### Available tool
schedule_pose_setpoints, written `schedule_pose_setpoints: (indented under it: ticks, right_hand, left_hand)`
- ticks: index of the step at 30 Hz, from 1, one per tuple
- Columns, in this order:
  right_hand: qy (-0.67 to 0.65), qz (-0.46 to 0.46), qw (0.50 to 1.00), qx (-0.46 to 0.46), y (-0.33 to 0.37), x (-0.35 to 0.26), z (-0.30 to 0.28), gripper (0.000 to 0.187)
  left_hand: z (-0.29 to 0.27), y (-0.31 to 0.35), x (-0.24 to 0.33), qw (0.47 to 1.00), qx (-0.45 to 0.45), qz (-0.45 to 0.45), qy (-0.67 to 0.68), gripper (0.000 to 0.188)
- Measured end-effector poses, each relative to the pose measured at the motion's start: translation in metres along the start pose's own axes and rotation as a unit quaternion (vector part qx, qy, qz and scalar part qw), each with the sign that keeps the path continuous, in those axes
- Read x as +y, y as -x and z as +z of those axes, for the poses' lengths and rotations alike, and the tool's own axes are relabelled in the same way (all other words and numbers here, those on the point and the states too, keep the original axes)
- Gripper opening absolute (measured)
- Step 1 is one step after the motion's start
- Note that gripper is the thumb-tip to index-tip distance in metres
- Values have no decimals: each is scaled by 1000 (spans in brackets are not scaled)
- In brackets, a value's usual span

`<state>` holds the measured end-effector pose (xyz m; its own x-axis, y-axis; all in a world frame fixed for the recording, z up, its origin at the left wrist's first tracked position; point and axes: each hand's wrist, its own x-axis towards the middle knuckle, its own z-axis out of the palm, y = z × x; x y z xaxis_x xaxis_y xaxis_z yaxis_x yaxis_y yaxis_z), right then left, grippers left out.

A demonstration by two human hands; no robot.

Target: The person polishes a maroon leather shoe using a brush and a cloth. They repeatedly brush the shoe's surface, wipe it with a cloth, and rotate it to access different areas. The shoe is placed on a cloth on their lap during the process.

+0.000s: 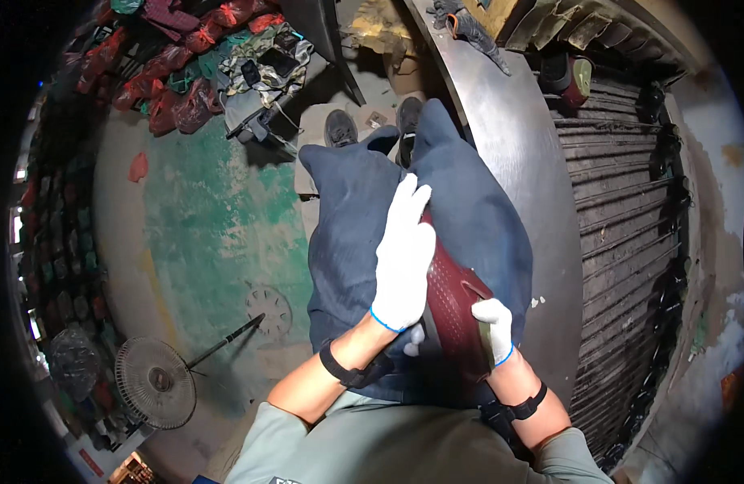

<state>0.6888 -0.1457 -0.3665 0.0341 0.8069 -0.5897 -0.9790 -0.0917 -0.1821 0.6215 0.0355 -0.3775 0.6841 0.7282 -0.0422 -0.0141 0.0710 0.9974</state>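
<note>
A dark red perforated shoe lies slanted over my lap, its far end partly covered. My left hand, in a white glove, rests along the shoe's far left side with its fingers stretched out. On the near right side, my right hand, also white-gloved, grips the shoe's edge with the thumb on top. The fingers beneath are hidden. Dark blue cloth covers my legs under both hands. Small white bits show beside my left wrist.
At my right runs a curved metal bench with dark gloves at its far end. Beyond it, a slatted rack carries another red shoe. A fan stands at lower left; red bags lie piled far left.
</note>
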Motion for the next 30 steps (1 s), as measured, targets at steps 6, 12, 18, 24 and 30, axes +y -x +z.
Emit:
schedule_pose_setpoints:
  ticks: [6, 12, 18, 24, 30]
  right_hand:
    - [-38, -26, 997, 56, -9, -12, 17, 81]
    - [-20, -21, 995, 91, -20, -14, 2, 55]
    - [-53, 31, 994, 86, -8, -23, 26, 49]
    - [-36, 34, 996, 71, 7, -26, 37, 53]
    - [105, -155, 982, -16, -7, -8, 67, 97]
  left_hand:
    - [0, -2, -9, 985, -9, 67, -156, 48]
    - [-3, 10, -36, 993, 20, 120, -10, 45]
    - [-20, 3, -27, 962, 5, 175, -208, 45]
    - [-38, 26, 13, 998, 25, -42, 42, 56]
    - [-16, 103, 24, 876, 76, -300, 369, 47]
